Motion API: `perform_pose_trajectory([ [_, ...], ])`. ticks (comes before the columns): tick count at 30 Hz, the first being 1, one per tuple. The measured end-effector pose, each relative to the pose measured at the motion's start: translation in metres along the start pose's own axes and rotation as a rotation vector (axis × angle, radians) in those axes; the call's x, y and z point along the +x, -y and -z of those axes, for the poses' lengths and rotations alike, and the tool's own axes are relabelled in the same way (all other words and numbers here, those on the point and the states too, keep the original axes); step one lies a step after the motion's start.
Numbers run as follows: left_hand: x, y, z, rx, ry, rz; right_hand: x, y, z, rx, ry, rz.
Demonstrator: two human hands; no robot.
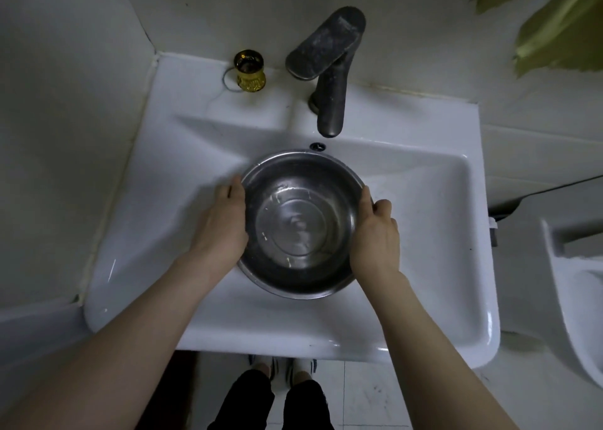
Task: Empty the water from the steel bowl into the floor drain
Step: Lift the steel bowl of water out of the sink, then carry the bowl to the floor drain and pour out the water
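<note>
The steel bowl (301, 224), with shallow water in it, is held inside the white sink (424, 220) below the dark tap (329, 70). Its rim is gripped on opposite sides by the left hand (225, 220) and the right hand (377, 233). A small gold cup (249, 70) is seen on the sink's back ledge, well apart from the bowl.

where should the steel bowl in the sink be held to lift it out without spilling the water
By the rim at two opposite sides, one hand from the left and one from the right, as the left hand and right hand do now. The steel bowl is round, wide and handleless, sits upright in the sink and appears to hold shallow water, so a balanced two-sided grip should keep it level.
</note>
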State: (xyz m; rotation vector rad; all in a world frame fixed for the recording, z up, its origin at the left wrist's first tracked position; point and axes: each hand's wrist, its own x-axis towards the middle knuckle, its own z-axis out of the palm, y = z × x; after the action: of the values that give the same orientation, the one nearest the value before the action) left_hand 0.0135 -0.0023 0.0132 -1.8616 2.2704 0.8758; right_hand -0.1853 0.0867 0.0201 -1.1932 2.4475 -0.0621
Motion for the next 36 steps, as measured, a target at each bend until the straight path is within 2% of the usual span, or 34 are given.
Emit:
perform_pose_trajectory([
  [5,-0.018,-0.007,0.022,0.076,0.02,-0.041,-0.028,0.0,0.031,0.022,0.004,0.008],
  [12,-0.057,-0.03,0.051,0.056,0.005,-0.168,-0.079,-0.015,0.073,0.043,0.002,-0.03],
  [20,-0.106,-0.105,0.072,0.138,-0.044,-0.296,-0.125,-0.074,0.128,0.062,-0.105,-0.106],
  [28,-0.166,-0.218,0.036,0.169,-0.051,-0.39,-0.171,-0.196,0.184,0.091,-0.184,-0.116],
  [36,-0.225,-0.321,-0.067,0.068,-0.038,-0.378,-0.189,-0.349,0.222,0.047,-0.141,-0.084],
])
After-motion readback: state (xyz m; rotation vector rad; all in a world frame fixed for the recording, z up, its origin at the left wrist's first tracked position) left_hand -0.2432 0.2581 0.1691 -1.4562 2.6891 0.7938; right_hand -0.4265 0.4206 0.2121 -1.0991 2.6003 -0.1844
